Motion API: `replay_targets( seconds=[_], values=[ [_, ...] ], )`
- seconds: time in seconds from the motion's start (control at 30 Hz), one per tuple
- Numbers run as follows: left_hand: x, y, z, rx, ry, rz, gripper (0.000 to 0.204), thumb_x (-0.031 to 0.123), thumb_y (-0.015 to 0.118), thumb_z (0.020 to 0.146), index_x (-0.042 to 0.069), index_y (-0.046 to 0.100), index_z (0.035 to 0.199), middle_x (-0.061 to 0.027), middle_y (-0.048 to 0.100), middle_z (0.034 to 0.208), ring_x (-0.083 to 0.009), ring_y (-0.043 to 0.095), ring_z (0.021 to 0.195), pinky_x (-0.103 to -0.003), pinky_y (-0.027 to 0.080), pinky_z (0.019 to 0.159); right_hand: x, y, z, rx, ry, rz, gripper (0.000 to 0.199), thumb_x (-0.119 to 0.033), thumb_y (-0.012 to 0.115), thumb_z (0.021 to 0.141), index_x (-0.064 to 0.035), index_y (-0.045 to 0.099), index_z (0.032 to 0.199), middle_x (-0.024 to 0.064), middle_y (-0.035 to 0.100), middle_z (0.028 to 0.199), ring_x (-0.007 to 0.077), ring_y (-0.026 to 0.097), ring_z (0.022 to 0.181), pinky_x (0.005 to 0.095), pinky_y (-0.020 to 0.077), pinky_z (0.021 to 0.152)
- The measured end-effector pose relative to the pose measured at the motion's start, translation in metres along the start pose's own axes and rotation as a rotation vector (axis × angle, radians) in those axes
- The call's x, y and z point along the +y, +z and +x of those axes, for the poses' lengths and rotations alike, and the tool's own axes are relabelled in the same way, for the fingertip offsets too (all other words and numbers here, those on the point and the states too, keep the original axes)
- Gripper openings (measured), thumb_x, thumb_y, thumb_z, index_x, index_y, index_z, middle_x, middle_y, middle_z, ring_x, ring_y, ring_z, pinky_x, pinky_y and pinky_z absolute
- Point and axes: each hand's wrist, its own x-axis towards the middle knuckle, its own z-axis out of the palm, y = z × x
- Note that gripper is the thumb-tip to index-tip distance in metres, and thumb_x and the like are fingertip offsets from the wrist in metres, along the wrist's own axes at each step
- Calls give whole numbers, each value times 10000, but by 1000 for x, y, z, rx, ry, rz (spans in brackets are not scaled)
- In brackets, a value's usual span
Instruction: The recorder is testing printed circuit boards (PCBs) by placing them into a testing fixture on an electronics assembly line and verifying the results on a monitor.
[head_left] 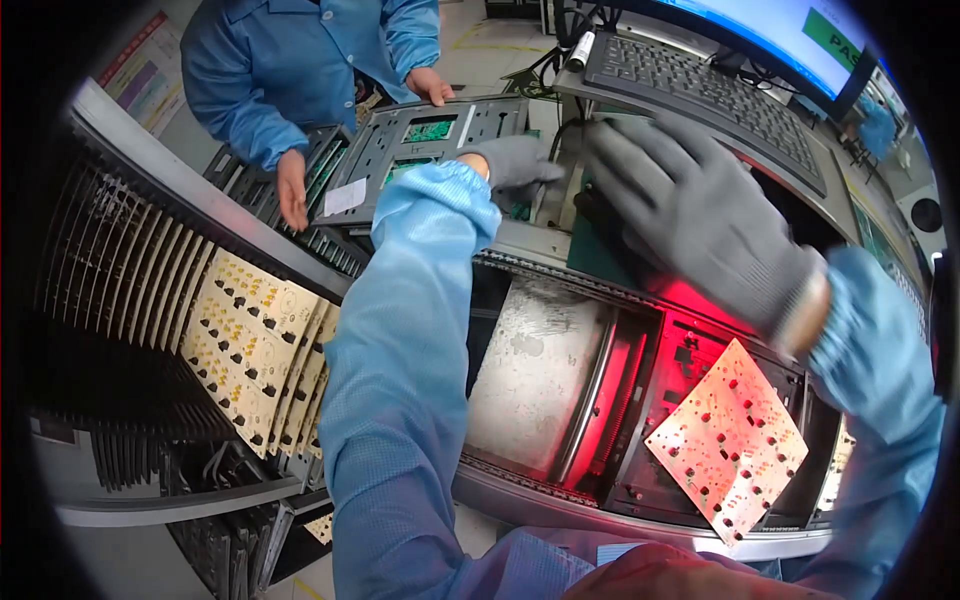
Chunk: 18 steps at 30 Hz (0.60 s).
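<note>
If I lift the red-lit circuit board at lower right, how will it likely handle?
The board looks thin and flat, so it's probably light and fairly stiff. Small dark components stand on its face, so pressing there could damage them. It sits askew, so it may swivel if pushed.

Right hand (695, 215) blurred (red glow below).

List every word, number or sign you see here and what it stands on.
Monitor screen: big letters in a green box, not copied out here.
Poster, upper left: print too small to read.
White label on the grey frame: nothing readable.
Keyboard: key markings too small.
</note>
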Motion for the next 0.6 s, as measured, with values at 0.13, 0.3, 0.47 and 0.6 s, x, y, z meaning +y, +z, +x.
replay_targets(
  seconds=[0.13,0.3,0.47,0.6],
  values=[
    [16,-30,-49,-255,-222,-389,528,518,509,885,20,681,916,-154,640,772,-302,613,741,-374,471,696,5,55,42,-88,236,-25,675,-178,599,739,-19,403,1365,127,470,1353,274,479,1211,396,441,971],
    [15,-14,-82,-81,-170,-901,502,509,517,894,41,698,900,-18,563,637,-144,534,639,-304,423,620,10,44,51,144,-39,-322,608,-118,523,809,-81,383,1400,110,436,1397,246,485,1209,372,482,900],
    [21,-6,-81,61,-398,-804,497,510,560,879,32,688,925,-13,578,643,-105,557,628,-262,453,618,-6,65,38,-141,47,-342,584,-104,549,798,-33,413,1362,103,518,1214,220,558,1032,327,509,761],
    [11,20,-81,126,-477,-773,480,513,578,858,50,691,915,-35,596,670,-135,576,637,-285,463,622,-14,61,48,-170,55,-292,525,-103,568,803,-30,464,1313,56,533,962,179,572,845,284,496,638]
  ],
)
